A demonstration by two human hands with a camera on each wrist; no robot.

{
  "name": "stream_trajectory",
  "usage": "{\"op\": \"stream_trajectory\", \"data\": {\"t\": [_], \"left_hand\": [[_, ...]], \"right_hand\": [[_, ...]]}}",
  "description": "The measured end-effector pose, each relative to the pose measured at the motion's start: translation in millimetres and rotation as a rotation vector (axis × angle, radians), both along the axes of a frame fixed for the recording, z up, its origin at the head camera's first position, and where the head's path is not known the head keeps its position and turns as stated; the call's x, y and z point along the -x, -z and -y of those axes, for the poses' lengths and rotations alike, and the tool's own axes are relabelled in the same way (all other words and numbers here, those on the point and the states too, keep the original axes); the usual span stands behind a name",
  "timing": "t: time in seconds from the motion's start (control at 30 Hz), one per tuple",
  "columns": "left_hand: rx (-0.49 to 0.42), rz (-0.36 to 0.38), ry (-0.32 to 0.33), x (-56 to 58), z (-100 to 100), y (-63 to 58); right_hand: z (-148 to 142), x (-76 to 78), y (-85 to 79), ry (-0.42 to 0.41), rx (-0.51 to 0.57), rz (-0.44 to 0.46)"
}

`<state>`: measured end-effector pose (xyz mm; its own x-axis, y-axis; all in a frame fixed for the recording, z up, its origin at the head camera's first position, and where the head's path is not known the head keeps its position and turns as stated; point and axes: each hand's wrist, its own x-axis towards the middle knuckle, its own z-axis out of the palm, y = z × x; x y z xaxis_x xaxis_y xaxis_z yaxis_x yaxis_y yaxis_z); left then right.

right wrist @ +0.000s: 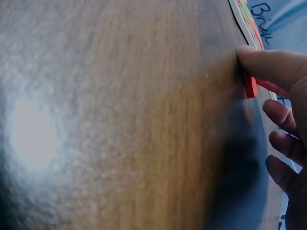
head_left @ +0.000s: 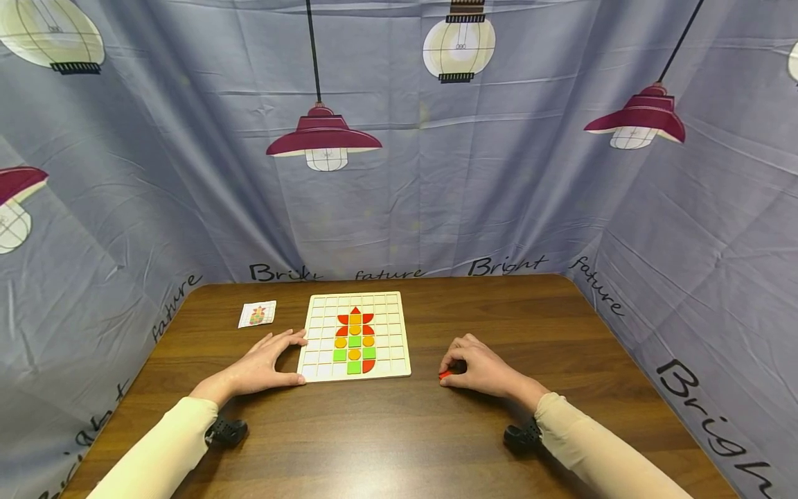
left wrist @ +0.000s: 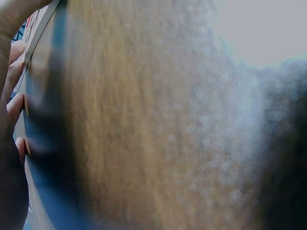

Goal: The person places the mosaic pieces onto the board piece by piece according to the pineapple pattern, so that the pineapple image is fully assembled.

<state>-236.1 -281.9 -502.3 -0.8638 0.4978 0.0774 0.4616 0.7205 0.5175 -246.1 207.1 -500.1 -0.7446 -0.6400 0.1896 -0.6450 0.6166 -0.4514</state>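
Observation:
A cream grid board (head_left: 324, 315) lies on the wooden table, bearing a pineapple-like pattern of red, orange and green pieces. My left hand (head_left: 264, 364) rests at its left side, thumb near the lower left corner and fingertips along the edge, the fingers spread and fairly straight. In the left wrist view, several fingers (left wrist: 15, 72) show beside the board's edge. To the right of the board, my right hand (head_left: 476, 369) pinches a red piece (right wrist: 250, 86) between thumb and forefinger, low over the table. The fingers largely hide the piece's shape.
A small printed card (head_left: 257, 314) with a similar pineapple picture lies left of the board. The brown table (head_left: 386, 436) extends around both forearms. A blue-grey curtain (head_left: 436, 208) with lamp prints hangs behind and at the sides. Each wrist wears a black strap.

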Motion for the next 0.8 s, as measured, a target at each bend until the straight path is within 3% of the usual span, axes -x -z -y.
{"op": "stream_trajectory", "data": {"t": [0.8], "left_hand": [[-0.004, 0.004, 0.000, 0.6, 1, 0.7]], "right_hand": [[-22, -6.3, 4.2, 0.052, 0.045, 0.022]]}}
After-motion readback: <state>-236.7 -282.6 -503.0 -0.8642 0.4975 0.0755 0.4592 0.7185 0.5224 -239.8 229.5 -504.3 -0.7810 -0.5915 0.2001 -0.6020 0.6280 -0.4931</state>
